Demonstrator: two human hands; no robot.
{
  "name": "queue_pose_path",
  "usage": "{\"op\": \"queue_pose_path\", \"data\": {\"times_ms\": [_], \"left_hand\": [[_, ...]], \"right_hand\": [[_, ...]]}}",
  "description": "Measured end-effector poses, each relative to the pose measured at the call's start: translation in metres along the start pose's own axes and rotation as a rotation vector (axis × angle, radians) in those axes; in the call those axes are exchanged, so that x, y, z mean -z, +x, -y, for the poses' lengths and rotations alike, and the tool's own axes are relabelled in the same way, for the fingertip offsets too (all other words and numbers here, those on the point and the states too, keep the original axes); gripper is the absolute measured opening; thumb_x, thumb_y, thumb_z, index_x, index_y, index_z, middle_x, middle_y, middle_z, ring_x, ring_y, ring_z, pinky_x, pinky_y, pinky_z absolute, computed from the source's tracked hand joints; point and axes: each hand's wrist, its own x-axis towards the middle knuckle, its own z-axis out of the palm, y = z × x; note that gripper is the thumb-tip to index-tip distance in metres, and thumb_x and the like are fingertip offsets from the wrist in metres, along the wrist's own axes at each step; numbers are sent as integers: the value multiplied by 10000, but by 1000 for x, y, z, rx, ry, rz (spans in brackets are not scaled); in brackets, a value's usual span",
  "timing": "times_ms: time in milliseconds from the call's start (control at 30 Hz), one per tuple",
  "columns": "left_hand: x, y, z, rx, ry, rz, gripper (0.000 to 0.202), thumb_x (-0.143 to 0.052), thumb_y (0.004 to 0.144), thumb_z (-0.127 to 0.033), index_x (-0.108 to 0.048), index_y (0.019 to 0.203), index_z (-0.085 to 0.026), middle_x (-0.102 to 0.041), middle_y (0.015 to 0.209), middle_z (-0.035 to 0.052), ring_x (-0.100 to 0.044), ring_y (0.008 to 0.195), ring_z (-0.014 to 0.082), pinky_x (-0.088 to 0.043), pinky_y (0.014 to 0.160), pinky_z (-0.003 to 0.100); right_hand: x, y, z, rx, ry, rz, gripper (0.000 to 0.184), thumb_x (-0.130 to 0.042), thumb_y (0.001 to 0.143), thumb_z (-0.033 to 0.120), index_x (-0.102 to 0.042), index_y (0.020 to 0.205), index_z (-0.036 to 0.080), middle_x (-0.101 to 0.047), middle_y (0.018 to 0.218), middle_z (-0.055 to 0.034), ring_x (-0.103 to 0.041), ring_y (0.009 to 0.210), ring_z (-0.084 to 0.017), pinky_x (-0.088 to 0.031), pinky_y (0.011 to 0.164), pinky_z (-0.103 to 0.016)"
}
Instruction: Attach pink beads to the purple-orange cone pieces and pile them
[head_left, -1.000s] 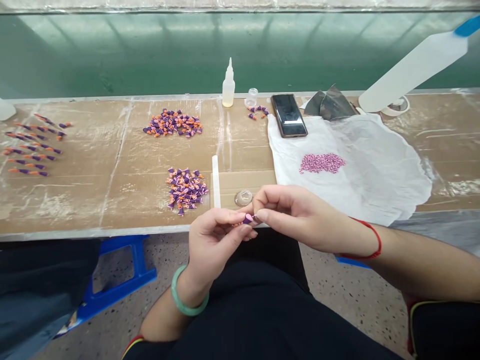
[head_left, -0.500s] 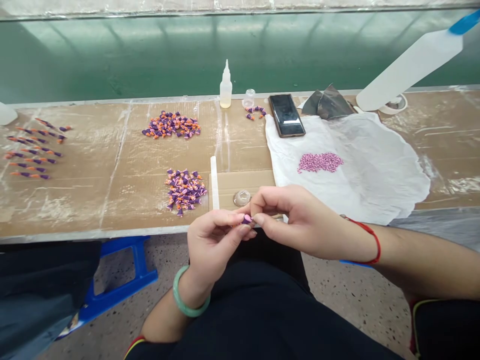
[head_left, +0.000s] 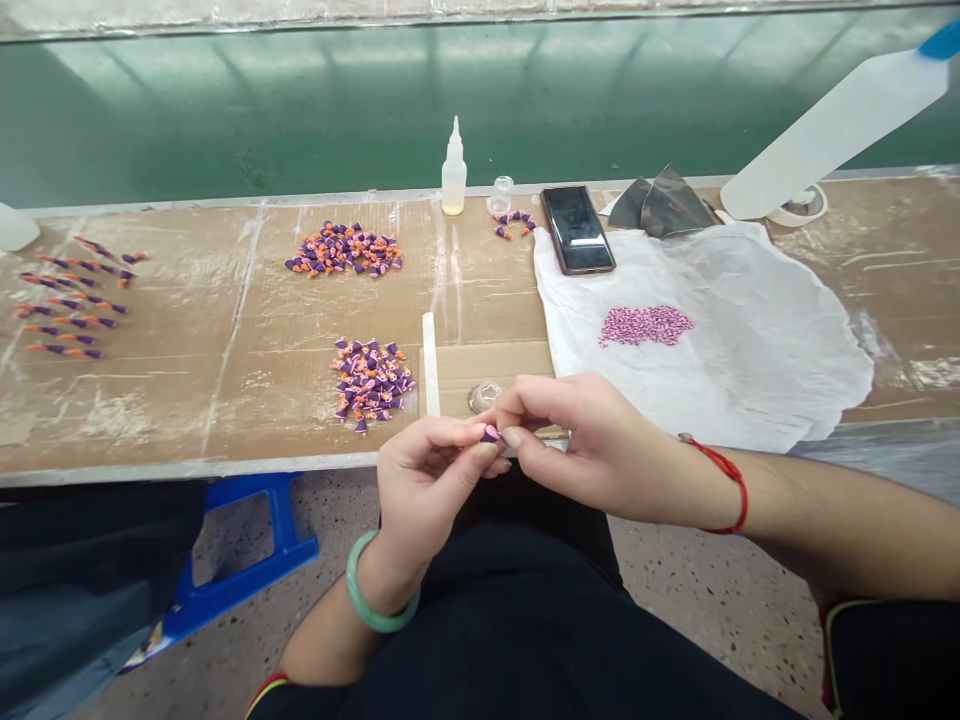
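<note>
Just this side of the purple-orange pile (head_left: pixel 371 378) on the tabletop (head_left: pixel 225 400), my left hand (head_left: pixel 427 480) is closed, thumb and forefinger pinching a small purple piece (head_left: pixel 490 434) off the near edge; it sits at those fingertips' right, where my right hand (head_left: pixel 577 440) meets it, pinching it too

Glue bottle (head_left: pixel 454 175) on the table: cone heap (head_left: pixel 343 248) left of it, phone (head_left: pixel 577 229) right, stick (head_left: pixel 430 363) and second heap (head_left: pixel 371 378) in front.

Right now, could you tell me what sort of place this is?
Likely a handcraft assembly workshop: piles of purple-orange pieces, a squeeze bottle, and a piece held between the left hand and right hand.
</note>
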Motion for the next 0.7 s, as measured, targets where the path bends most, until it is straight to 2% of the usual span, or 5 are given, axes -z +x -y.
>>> {"op": "queue_pose_path", "data": {"times_ms": [167, 300, 467, 633, 700], "left_hand": [[14, 10, -7, 92, 180, 78, 164, -837, 778, -301, -732, 802, -177, -770, 681, 30, -713, 516, 150, -602, 507, 214], [53, 34, -22, 27, 653, 116, 39, -756, 780, -202, -731, 792, -173, -724, 621, 19, -659, 505, 138, -518, 486, 205], [98, 81, -42, -22, 1096, 217, 127, -765, 764, -295, -752, 776, -170, -601, 497, -18, -526, 456, 131, -400, 481, 234], [98, 155, -36, -159, 1277, 1, 105, -683, 795, -225, -745, 796, -140, -737, 787, 62, -625, 701, 178, -479, 682, 270], [92, 186, -26, -123, 1369, -88, 97, -666, 793, -199, -733, 816, -134, -751, 857, 70, -646, 779, 200, -494, 781, 296]], "right_hand": [[14, -1, -9, -86, -19, 4, 68, -515, 922, 197, -578, 939, 214, -777, 920, -41, -749, 823, -170, -561, 646, -255], [35, -13, -31, -153, -77, -147, 109, -541, 958, 305, -604, 1000, 227, -783, 1015, -75, -749, 990, -239, -590, 745, -330], [53, -31, -62, -306, -107, -200, 286, -539, 973, 499, -661, 976, 241, -781, 1005, -106, -743, 966, -272, -571, 744, -390], [58, -37, -69, -414, -65, -280, 401, -568, 908, 637, -677, 943, 252, -769, 1030, -103, -720, 1025, -293, -566, 818, -440], [60, -40, -70, -437, -60, -301, 417, -554, 900, 651, -674, 954, 255, -765, 1049, -92, -711, 1045, -305, -563, 834, -465]]}}
